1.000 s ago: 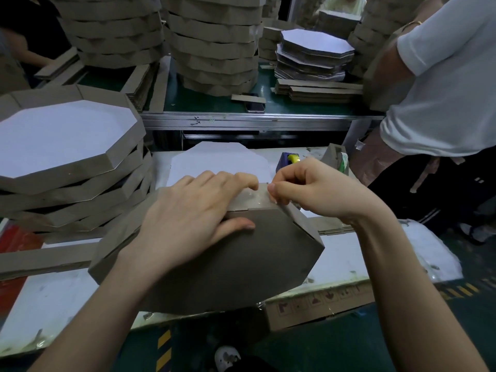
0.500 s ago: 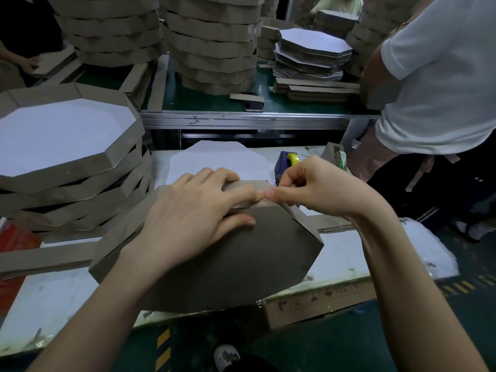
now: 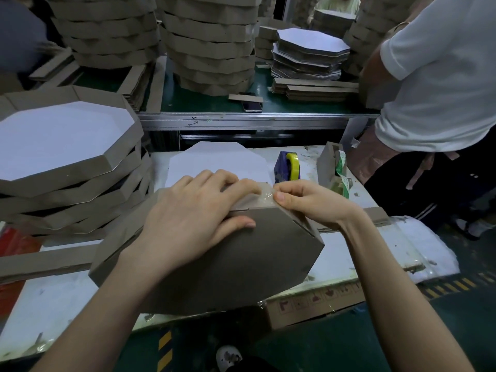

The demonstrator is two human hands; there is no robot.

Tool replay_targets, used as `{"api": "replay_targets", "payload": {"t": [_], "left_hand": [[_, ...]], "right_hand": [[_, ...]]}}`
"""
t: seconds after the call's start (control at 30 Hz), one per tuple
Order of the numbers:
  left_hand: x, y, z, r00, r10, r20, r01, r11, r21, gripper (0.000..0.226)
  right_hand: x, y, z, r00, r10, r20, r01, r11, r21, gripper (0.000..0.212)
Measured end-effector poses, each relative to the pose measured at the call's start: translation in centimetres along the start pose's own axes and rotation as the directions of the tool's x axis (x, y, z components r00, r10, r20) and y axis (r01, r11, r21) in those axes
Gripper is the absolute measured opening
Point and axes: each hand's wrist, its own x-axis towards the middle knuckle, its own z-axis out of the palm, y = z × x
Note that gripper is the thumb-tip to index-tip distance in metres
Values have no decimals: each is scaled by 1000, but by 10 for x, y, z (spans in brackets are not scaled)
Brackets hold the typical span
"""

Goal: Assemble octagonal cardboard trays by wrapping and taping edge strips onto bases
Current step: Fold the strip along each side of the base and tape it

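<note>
Dim, flat overhead light: your left hand [image 3: 193, 210] throws soft shadow on the tray [image 3: 255, 259]; stacks [image 3: 209, 49] beyond the tabletop [image 3: 61, 299] bow and blur.

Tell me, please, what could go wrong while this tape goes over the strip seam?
The clear tape pinched by the right hand looks crinkled; it may stick wrinkled and hold the edge strip weakly.
If the left hand eases its press, the strip ends could gap.
The tray overhangs the table edge and might tip.

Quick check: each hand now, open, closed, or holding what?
Left hand: open, fingers pressed flat on the tray.
Right hand: closed, pinching clear tape against the tray's edge strip.
</note>
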Motion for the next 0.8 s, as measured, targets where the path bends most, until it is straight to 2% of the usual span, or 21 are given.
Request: {"api": "replay_targets", "payload": {"t": [0.13,0.27,0.33,0.4,0.47,0.57,0.67,0.77,0.8], "left_hand": [[-1,1,-2,999,42,20,-43,998,51,49],[0,3,-3,998,40,43,-41,998,37,52],[0,1,-3,999,20,38,-20,1000,-8,57],[2,-1,-1,999,14,50,-13,1000,-23,60],[2,-3,0,999,22,31,-21,999,-43,55],[-1,-4,3,998,45,-53,-48,997,-59,43],[-3,-3,4,997,58,-60,-60,998,-37,45],[-3,-2,3,998,44,-48,-47,997,-56,47],[-4,-2,3,998,40,-43,-42,997,-58,47]], "right_hand": [[4,10,-5,997,5,74,-16,990,143,50],[-2,16,-12,988,-63,140,25,967,252,26],[-2,12,-10,994,-44,99,19,969,248,27],[2,2,-2,1000,-16,25,10,980,197,11],[9,-5,7,999,-26,-21,28,991,127,25],[12,-5,10,999,-26,-26,31,984,177,34],[9,-7,9,999,37,-37,-30,984,174,53],[8,-9,13,986,91,-141,-74,989,126,44],[8,-10,15,982,97,-165,-82,992,97,49]]}}
